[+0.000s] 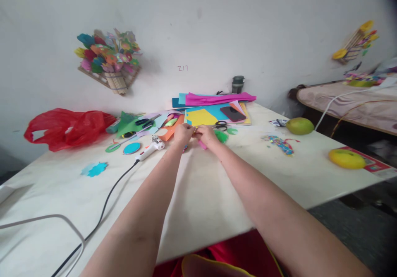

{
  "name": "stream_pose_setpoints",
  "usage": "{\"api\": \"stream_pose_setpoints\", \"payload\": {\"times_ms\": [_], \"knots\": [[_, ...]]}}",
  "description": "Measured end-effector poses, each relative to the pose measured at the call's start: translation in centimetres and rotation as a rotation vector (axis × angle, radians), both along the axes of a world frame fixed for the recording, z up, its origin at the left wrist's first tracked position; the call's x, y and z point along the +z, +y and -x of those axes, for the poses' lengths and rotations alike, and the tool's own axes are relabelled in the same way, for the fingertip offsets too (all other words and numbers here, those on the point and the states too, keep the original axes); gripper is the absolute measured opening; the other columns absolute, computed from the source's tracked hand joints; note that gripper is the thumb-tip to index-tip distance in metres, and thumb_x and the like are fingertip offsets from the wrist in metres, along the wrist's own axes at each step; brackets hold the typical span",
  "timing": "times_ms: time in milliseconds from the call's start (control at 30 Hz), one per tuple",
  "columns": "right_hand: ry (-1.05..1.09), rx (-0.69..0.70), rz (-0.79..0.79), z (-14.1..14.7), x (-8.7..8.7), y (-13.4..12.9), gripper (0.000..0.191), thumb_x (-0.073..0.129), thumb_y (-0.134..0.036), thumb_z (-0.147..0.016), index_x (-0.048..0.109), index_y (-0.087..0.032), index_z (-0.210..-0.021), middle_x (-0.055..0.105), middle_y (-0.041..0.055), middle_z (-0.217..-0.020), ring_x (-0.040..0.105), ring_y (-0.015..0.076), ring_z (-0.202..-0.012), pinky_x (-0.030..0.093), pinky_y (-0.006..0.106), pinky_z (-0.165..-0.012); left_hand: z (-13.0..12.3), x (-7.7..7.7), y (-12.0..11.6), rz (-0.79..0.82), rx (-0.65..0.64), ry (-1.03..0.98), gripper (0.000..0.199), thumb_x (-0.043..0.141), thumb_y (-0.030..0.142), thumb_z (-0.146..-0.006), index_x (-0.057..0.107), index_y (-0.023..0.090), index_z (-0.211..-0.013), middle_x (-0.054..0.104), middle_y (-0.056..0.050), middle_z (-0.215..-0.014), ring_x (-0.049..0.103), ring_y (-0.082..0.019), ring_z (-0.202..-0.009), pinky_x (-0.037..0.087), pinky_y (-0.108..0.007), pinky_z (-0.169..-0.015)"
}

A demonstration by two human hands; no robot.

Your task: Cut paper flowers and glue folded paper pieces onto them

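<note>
Both hands meet over the far middle of the table, fingertips almost touching. My left hand (183,133) is closed in a pinch, and my right hand (206,136) pinches close beside it. Between them shows a tiny yellowish bit, too small and blurred to name. Just below the fingers lies a pink strip (202,144). A crumpled green piece (221,136) rests to the right of my right hand, with black-handled scissors (221,125) behind it. Left of my left hand are an orange sheet (170,131) and a white glue gun (150,148).
Coloured paper sheets (203,117) and a dark phone (232,113) lie at the back. A red plastic bag (70,128) sits far left, near blue paper cutouts (97,169). A black cord (108,200) crosses the left side. Mangoes (346,159) lie at right.
</note>
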State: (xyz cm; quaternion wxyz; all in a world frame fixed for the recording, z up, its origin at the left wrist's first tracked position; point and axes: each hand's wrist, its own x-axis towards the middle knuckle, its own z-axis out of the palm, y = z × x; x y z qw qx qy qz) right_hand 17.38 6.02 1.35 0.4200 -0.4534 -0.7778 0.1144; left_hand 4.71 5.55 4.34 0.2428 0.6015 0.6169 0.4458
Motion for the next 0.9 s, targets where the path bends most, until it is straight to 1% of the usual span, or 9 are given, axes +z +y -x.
{"api": "stream_pose_setpoints", "payload": {"times_ms": [67, 100, 167, 233, 333, 467, 600, 800, 900], "knots": [[0.061, -0.002, 0.020, -0.1, 0.1, -0.1, 0.008, 0.066, -0.016, -0.074, 0.073, -0.017, -0.073, 0.070, 0.0072, -0.083, 0.063, 0.0165, -0.080, 0.048, 0.027, -0.079, 0.0, -0.1, 0.0, -0.015, 0.003, 0.032, 0.014, 0.061, 0.028, -0.071, 0.065, 0.017, -0.066, 0.064, -0.005, -0.060, 0.058, -0.016, -0.057, 0.041, -0.023, -0.052], [0.122, -0.004, 0.049, -0.3, 0.1, -0.2, 0.009, 0.064, -0.017, -0.076, 0.073, -0.016, -0.078, 0.070, 0.0074, -0.085, 0.064, 0.0162, -0.080, 0.049, 0.027, -0.078, 0.0, -0.1, 0.0, -0.015, 0.010, 0.018, 0.016, 0.059, 0.030, -0.073, 0.065, 0.016, -0.066, 0.063, -0.005, -0.060, 0.056, -0.015, -0.054, 0.041, -0.023, -0.051], [0.278, -0.001, 0.155, -0.7, 0.2, -0.3, 0.016, 0.058, -0.019, -0.081, 0.072, -0.015, -0.089, 0.070, 0.0073, -0.087, 0.065, 0.0145, -0.074, 0.051, 0.027, -0.073, 0.0, 0.0, 0.0, 0.000, 0.027, -0.056, 0.020, 0.057, 0.034, -0.074, 0.063, 0.016, -0.066, 0.062, -0.004, -0.058, 0.052, -0.013, -0.048, 0.040, -0.023, -0.047], [0.410, 0.004, 0.281, -1.1, 0.4, -0.4, 0.021, 0.053, -0.021, -0.085, 0.069, -0.014, -0.097, 0.070, 0.0063, -0.086, 0.065, 0.0126, -0.066, 0.052, 0.026, -0.065, 0.1, 0.0, 0.0, 0.012, 0.042, -0.108, 0.023, 0.056, 0.037, -0.075, 0.062, 0.016, -0.066, 0.062, -0.004, -0.056, 0.049, -0.012, -0.044, 0.039, -0.022, -0.044], [0.483, -0.009, 0.368, -1.5, 0.5, -0.3, 0.020, 0.057, -0.020, -0.081, 0.068, -0.014, -0.097, 0.069, 0.0040, -0.078, 0.063, 0.0114, -0.060, 0.052, 0.024, -0.060, 0.2, 0.0, 0.0, 0.016, 0.056, -0.117, 0.024, 0.056, 0.037, -0.075, 0.061, 0.017, -0.064, 0.061, -0.003, -0.055, 0.047, -0.011, -0.042, 0.038, -0.022, -0.044], [0.473, -0.005, 0.375, -1.3, 0.3, 0.0, 0.020, 0.063, -0.019, -0.075, 0.068, -0.014, -0.095, 0.068, 0.0019, -0.071, 0.059, 0.0104, -0.054, 0.051, 0.023, -0.057, 0.0, -0.3, 0.2, 0.009, 0.047, -0.115, 0.024, 0.055, 0.036, -0.076, 0.061, 0.017, -0.063, 0.062, -0.004, -0.056, 0.050, -0.012, -0.043, 0.039, -0.023, -0.045], [0.440, -0.014, 0.353, -1.0, 0.2, 0.2, 0.019, 0.064, -0.017, -0.073, 0.069, -0.015, -0.091, 0.068, 0.0011, -0.069, 0.059, 0.0101, -0.053, 0.049, 0.022, -0.056, -0.3, -0.4, 0.1, 0.013, 0.039, -0.135, 0.024, 0.056, 0.037, -0.076, 0.062, 0.016, -0.063, 0.062, -0.005, -0.058, 0.052, -0.013, -0.045, 0.039, -0.024, -0.045], [0.445, -0.046, 0.347, -0.9, 0.5, -0.1, 0.014, 0.065, -0.018, -0.073, 0.069, -0.015, -0.087, 0.068, 0.0017, -0.071, 0.058, 0.0096, -0.052, 0.048, 0.022, -0.054, -0.7, 0.1, -0.3, 0.048, 0.027, -0.189, 0.023, 0.057, 0.035, -0.076, 0.060, 0.016, -0.064, 0.061, -0.004, -0.056, 0.045, -0.009, -0.040, 0.038, -0.022, -0.043], [0.462, -0.057, 0.343, -0.9, 0.7, -0.2, 0.009, 0.065, -0.017, -0.073, 0.067, -0.015, -0.081, 0.068, 0.0014, -0.071, 0.057, 0.0092, -0.052, 0.049, 0.021, -0.054, -0.9, 0.3, -0.6, 0.055, 0.030, -0.194, 0.021, 0.058, 0.033, -0.076, 0.060, 0.016, -0.064, 0.062, -0.004, -0.058, 0.044, -0.009, -0.038, 0.038, -0.022, -0.044]]}}
